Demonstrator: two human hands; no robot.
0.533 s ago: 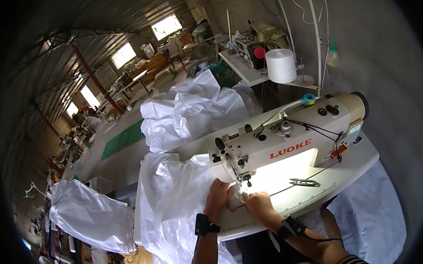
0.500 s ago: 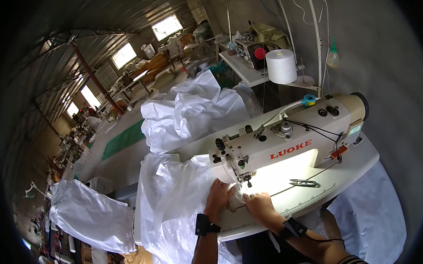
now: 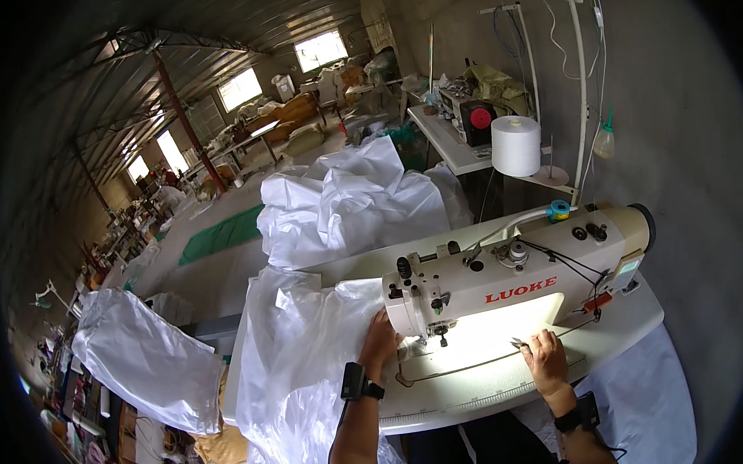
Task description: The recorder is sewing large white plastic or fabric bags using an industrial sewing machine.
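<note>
My left hand [image 3: 378, 342] is at the left of the sewing machine's needle end, closed on the white sheet material [image 3: 308, 345], its fingertips partly hidden by the machine head. The sheet is thin, shiny and creased, and drapes over the table's left side. On the lit bed right of the needle, my right hand [image 3: 546, 361] is closed around small thread snips [image 3: 517, 343]; only their tip shows past the fingers. The pale sewing machine [image 3: 502, 275] stands over the white table [image 3: 455, 397], which has a ruler scale along its front edge.
More crumpled white material [image 3: 348, 198] is heaped behind the machine. Another white piece [image 3: 146, 363] hangs at the left, and one [image 3: 646, 401] lies below the table's right end. A thread cone [image 3: 515, 145] stands on a rack behind. An oil bottle [image 3: 604, 143] hangs by the wall.
My right hand has left the needle area, moved right and taken hold of the snips. The material near the needle has drawn back leftward with my left hand. The view has shifted slightly.
</note>
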